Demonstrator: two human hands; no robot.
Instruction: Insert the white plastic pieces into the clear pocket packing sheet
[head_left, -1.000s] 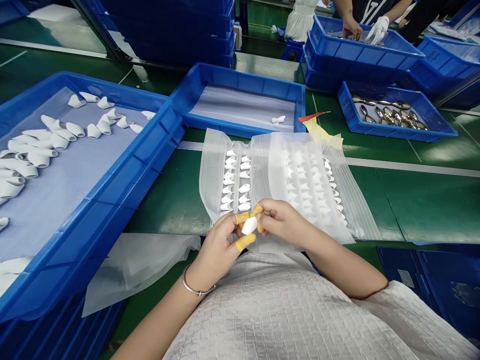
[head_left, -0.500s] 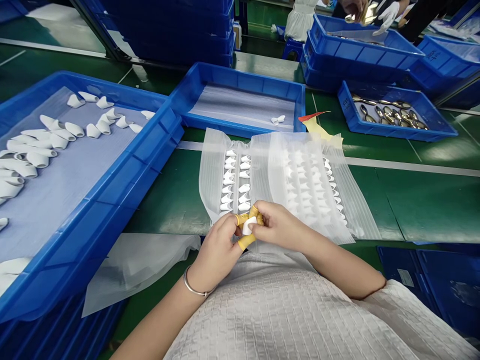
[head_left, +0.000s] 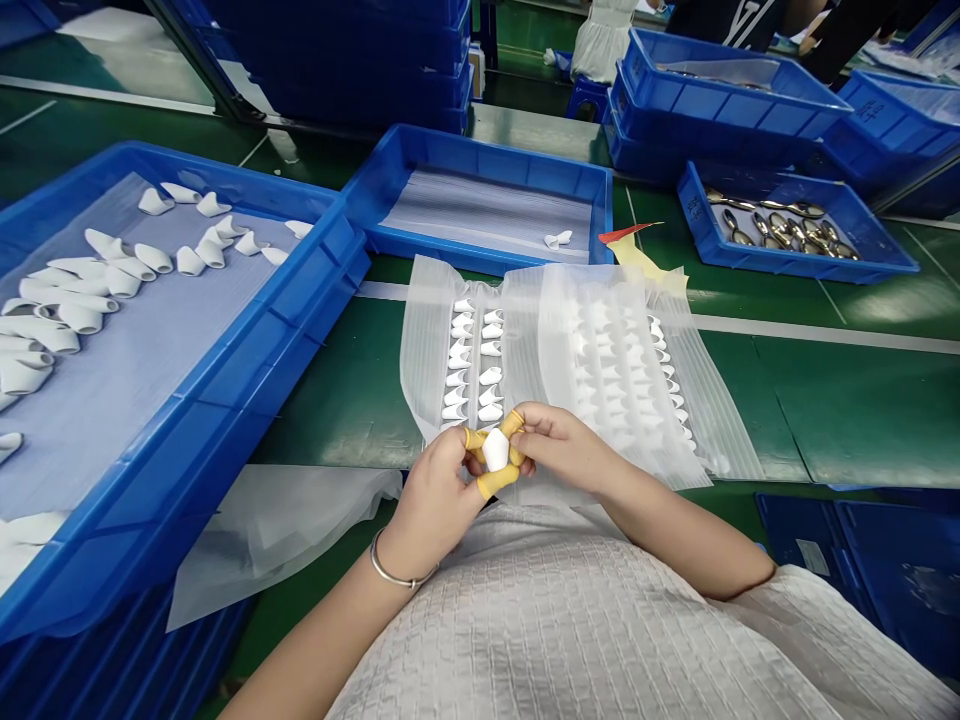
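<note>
White piece [head_left: 496, 450]: small tapered cap, looks hollow, glossy. Prob ceramic or hard plastic, can't tell which. It's pinched between both hands, just over the near edge of the clear pouch sheet [head_left: 431, 340], close in front of the person's torso.

L hand [head_left: 436, 492]: thumb + index grasp the piece from the left, other fingers curled in. R hand [head_left: 559, 447]: thumb + index grasp it from the right. Neither hand is free. Yellow finger cots [head_left: 493, 486] on the tips touching it. Bracelet [head_left: 396, 577] on the L wrist.

Handling, my read: v. light, stiff, smooth, so slippery w/o the cots. If ceramic, the thin rim prob chips easily. Best held on the body flanks, not the open edge. A light pinch should be enough.

Around it:
- Pouch sheet has two columns of small caps [head_left: 472, 365] in pockets, just beyond the hands.
- Second sheet [head_left: 622, 370] overlaps it on the right, more rows under film, blurry.
- Loose film [head_left: 277, 520] lies near the L forearm.
- Left blue tray [head_left: 255, 370]: lined floor, many larger loose caps [head_left: 90, 290].
- Middle blue tray [head_left: 480, 150]: liner + one stray cap [head_left: 558, 239].
- Far right tray [head_left: 795, 268]: metal spoons [head_left: 780, 228].
- Red/yellow scrap [head_left: 637, 250] sits between middle tray and second sheet.
- All on a green table [head_left: 825, 400].
</note>
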